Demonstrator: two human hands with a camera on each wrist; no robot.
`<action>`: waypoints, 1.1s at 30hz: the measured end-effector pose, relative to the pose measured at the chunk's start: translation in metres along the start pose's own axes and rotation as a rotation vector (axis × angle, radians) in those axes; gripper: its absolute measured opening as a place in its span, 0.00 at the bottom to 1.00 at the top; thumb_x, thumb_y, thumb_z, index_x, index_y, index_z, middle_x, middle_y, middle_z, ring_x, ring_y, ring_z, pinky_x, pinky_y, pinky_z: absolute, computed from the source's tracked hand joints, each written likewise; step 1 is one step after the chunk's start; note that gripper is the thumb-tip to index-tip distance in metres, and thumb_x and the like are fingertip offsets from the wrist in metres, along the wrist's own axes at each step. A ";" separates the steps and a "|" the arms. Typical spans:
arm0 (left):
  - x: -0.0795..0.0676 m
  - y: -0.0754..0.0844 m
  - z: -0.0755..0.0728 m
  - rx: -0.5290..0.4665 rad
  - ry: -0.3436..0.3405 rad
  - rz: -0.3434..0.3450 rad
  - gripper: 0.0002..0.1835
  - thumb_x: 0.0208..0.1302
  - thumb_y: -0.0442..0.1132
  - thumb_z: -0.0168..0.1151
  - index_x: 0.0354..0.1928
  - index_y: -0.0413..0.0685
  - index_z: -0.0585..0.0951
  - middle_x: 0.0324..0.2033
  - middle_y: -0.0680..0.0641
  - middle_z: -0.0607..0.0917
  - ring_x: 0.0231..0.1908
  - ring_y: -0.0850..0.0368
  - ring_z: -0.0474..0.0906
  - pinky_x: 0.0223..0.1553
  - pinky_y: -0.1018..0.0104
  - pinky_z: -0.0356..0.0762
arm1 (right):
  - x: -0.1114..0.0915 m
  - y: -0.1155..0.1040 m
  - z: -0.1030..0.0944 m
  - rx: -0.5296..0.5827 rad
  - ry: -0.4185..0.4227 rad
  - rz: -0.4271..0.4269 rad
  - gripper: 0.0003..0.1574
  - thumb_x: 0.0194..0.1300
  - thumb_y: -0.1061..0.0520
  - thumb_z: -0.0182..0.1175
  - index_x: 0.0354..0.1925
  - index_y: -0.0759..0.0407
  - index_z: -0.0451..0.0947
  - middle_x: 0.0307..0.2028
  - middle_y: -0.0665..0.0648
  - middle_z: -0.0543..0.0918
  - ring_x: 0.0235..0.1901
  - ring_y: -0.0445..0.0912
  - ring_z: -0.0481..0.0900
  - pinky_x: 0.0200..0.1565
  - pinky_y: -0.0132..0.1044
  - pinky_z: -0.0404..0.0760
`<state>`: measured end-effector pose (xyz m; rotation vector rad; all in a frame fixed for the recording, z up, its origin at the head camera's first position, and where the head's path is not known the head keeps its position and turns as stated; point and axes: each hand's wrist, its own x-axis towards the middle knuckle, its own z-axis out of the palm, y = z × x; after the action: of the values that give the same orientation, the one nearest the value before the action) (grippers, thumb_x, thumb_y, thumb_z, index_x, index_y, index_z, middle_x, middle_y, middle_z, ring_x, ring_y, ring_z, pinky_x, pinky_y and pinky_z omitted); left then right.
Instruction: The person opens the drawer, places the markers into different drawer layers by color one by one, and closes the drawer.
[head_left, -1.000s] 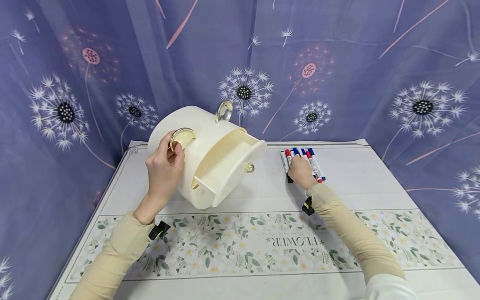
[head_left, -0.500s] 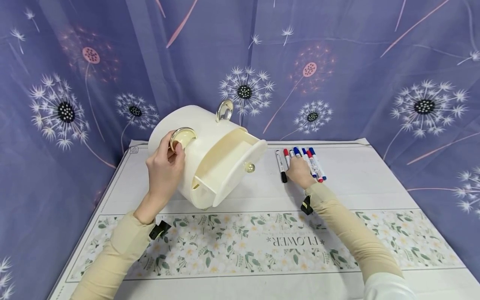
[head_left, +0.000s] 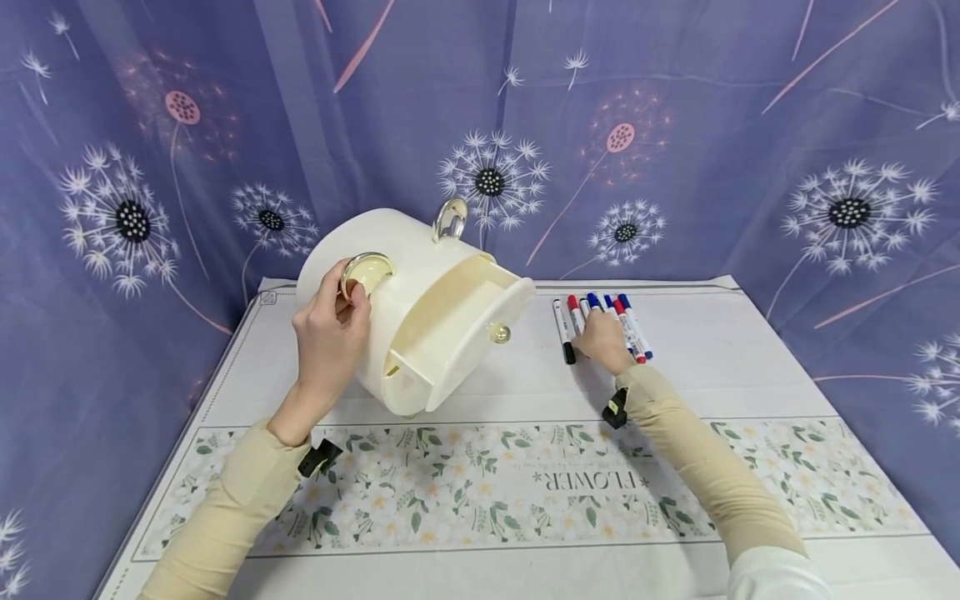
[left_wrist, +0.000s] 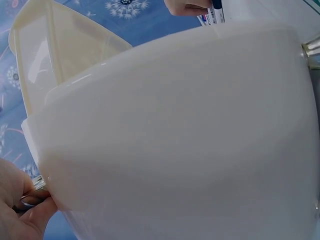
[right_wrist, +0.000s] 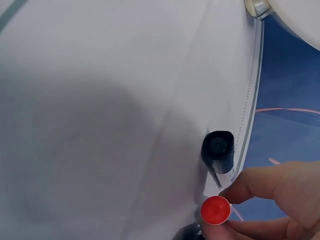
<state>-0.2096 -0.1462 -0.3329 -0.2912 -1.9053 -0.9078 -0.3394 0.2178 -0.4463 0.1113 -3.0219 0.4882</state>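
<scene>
A white rounded storage box point(head_left: 367, 242) with two gold ear-shaped rings stands tilted on the left of the table, its drawer point(head_left: 480, 350) pulled out. My left hand point(head_left: 330, 333) pinches the nearer gold ring point(head_left: 367, 265) between thumb and fingers; the left wrist view shows this grip at the box's edge. To the right, my right hand point(head_left: 602, 340) is over a row of whiteboard markers. In the right wrist view its thumb and finger pinch a red marker point(right_wrist: 216, 210). Just left of that hand lies a black-capped marker point(head_left: 564, 332), apart from the others.
Several blue and red markers point(head_left: 633, 327) lie side by side at the right hand. A round gold knob point(head_left: 500, 333) sits on the drawer front. A floral strip point(head_left: 450, 492) crosses the white tablecloth; a purple dandelion curtain point(head_left: 675, 125) hangs behind.
The black-capped marker has shifted left, away from the row and my right hand. The left hand and the box have stayed in place.
</scene>
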 end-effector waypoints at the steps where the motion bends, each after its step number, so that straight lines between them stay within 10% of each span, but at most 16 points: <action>1: 0.000 0.000 0.000 0.000 0.000 -0.001 0.17 0.60 0.30 0.52 0.51 0.34 0.75 0.33 0.33 0.84 0.31 0.42 0.84 0.30 0.63 0.79 | 0.000 0.000 -0.001 0.003 0.006 -0.002 0.19 0.42 0.59 0.61 0.11 0.55 0.60 0.14 0.55 0.70 0.16 0.48 0.68 0.18 0.38 0.68; 20: 0.000 0.001 -0.001 0.016 -0.009 -0.009 0.17 0.60 0.31 0.52 0.51 0.33 0.75 0.35 0.32 0.83 0.33 0.43 0.84 0.31 0.64 0.79 | -0.006 -0.005 -0.009 0.143 0.119 -0.044 0.25 0.48 0.59 0.62 0.08 0.53 0.57 0.08 0.47 0.56 0.11 0.41 0.54 0.14 0.33 0.55; 25: 0.000 0.000 0.000 0.009 -0.005 -0.006 0.17 0.60 0.31 0.52 0.51 0.34 0.75 0.35 0.33 0.83 0.32 0.43 0.84 0.31 0.65 0.78 | -0.007 -0.006 -0.012 0.122 0.151 -0.031 0.12 0.46 0.55 0.63 0.20 0.62 0.73 0.14 0.54 0.73 0.16 0.47 0.68 0.19 0.38 0.66; 33: 0.000 -0.001 0.001 0.001 -0.002 -0.006 0.16 0.61 0.31 0.51 0.51 0.34 0.75 0.36 0.33 0.83 0.33 0.42 0.84 0.32 0.67 0.78 | -0.007 -0.009 -0.016 0.094 0.166 -0.039 0.17 0.46 0.54 0.63 0.34 0.65 0.79 0.21 0.60 0.81 0.20 0.53 0.75 0.22 0.42 0.71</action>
<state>-0.2107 -0.1463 -0.3339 -0.2865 -1.9092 -0.9112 -0.3303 0.2149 -0.4293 0.1279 -2.8298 0.6044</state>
